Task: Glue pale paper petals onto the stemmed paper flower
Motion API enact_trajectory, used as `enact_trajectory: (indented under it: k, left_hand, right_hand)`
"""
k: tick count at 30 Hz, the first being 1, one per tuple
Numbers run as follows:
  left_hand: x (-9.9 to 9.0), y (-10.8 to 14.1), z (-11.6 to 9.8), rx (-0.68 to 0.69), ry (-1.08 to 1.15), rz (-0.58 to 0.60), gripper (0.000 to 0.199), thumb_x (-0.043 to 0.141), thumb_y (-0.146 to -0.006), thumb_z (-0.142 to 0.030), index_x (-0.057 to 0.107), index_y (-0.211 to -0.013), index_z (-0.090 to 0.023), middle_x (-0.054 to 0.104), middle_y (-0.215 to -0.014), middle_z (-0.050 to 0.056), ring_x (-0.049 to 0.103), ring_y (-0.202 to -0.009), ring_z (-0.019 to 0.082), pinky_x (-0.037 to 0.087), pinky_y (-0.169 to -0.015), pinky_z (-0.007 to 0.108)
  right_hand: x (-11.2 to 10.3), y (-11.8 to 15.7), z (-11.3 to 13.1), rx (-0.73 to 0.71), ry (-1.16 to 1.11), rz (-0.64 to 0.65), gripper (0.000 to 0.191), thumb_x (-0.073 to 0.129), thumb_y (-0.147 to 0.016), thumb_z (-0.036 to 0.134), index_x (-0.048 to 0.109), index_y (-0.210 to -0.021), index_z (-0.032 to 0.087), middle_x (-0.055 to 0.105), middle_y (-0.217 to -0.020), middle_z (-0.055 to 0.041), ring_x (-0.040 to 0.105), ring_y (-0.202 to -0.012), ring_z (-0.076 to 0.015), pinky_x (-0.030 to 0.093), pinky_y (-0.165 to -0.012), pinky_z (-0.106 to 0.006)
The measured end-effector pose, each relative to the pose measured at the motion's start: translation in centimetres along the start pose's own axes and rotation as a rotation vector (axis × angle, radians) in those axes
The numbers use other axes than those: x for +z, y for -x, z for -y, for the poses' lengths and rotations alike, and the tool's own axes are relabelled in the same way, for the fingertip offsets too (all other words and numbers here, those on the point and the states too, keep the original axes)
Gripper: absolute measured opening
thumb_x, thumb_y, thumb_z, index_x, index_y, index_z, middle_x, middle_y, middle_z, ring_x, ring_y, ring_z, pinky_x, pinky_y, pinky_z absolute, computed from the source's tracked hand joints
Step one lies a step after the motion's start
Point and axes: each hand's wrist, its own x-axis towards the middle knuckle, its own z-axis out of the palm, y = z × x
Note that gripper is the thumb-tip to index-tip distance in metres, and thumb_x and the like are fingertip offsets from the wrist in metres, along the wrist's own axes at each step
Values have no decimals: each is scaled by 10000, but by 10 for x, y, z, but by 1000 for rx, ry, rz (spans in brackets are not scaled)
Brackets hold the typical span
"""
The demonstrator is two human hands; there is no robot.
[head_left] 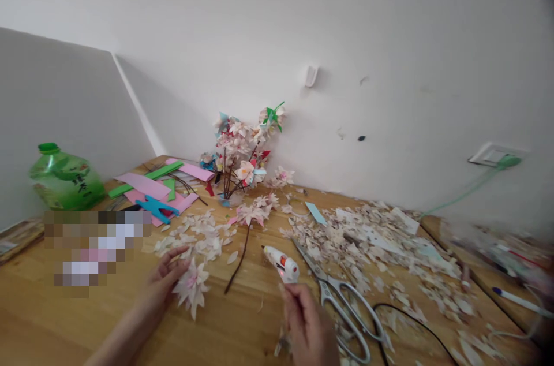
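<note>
My left hand [167,273] has its fingers closed on a pale pink-white flower [191,288], whose petals face right and down. My right hand [305,317] is wrapped round the handle of a small white glue gun [281,264], its dark nozzle pointing up and left. Between the hands, a brown twig [239,259] with pink-white blossoms [258,210] at its top lies on the wooden table [130,331]. Large silver scissors [341,297] lie just right of my right hand. Loose white petals [203,233] are scattered behind my left hand.
At the back stands a bunch of twig flowers [238,141]. A green bottle [64,181] and coloured paper strips [147,184] are at left. Many petals [359,239] cover the right side, with a black cord [415,317] and a blue-capped pen [519,299] nearby.
</note>
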Motion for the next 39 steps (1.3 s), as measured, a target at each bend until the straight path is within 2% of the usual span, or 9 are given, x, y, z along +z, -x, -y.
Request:
enact_trajectory:
  k: [4,6,12,16,19,23,27,31,39]
  left_hand:
    - [6,3,10,103,-74,85,578,783,-533,-402,481,-978,-191,585,-515,-80,529,-426,98,390,-428,186]
    - [10,5,12,124,-99,86,593,779,-518,-425,467,-963,-187,582,-502,-75,534,-437,114,388,-437,202]
    - [-2,4,0,206,-125,44,573,732,-570,-452,444,-1011,-224,630,-663,-43,624,-637,154,461,-577,255]
    - [-36,-15,-36,330,-177,24,583,701,-587,-517,465,-1022,-209,663,-781,9,653,-750,194,488,-753,347]
    - [-56,-33,-66,414,-203,-5,527,668,-622,-530,482,-993,-205,648,-847,30,644,-798,216,490,-776,385]
    - [-48,-51,-77,537,-227,27,454,605,-695,-491,462,-1020,-207,591,-889,26,604,-860,203,465,-803,371]
    - [-16,-59,-51,507,-289,214,363,618,-702,-386,492,-986,-197,565,-892,26,598,-819,184,478,-757,340]
    - [-8,-60,-29,451,-317,373,348,612,-707,-317,499,-1016,-205,582,-872,20,619,-746,167,496,-678,311]
    - [-35,-76,-37,509,-336,260,383,585,-732,-274,422,-1076,-234,556,-961,30,614,-772,171,478,-654,297]
  right_hand:
    - [-34,-1,-21,128,-79,-151,372,461,-846,511,518,-623,218,530,-486,11,523,-443,-145,424,-453,-222]
    - [-42,2,-37,201,-129,-176,349,514,-795,540,586,-784,199,643,-644,-41,622,-582,-189,491,-512,-242]
    - [-25,10,-59,220,20,-135,464,560,-725,519,568,-1035,173,657,-999,-121,629,-909,-274,507,-806,-409]
    - [-17,1,-58,158,58,-91,431,573,-724,461,550,-1051,181,631,-1052,-119,613,-947,-272,497,-829,-420]
    - [-16,0,-49,122,103,-228,401,566,-738,456,529,-1034,187,626,-1004,-110,613,-906,-266,502,-787,-414]
    - [-3,15,-16,-63,243,-455,274,554,-788,398,513,-967,194,601,-864,-71,597,-777,-229,485,-724,-370]
    - [29,13,24,-206,273,-150,126,454,-869,252,506,-972,201,627,-809,-51,621,-749,-191,483,-680,-294]
    - [60,-25,43,-115,433,196,196,437,-842,121,497,-1023,168,644,-918,-70,627,-828,-165,472,-727,-260]
    - [88,-66,46,-228,726,459,369,508,-679,-23,562,-987,171,658,-821,-83,613,-755,-217,384,-609,-252]
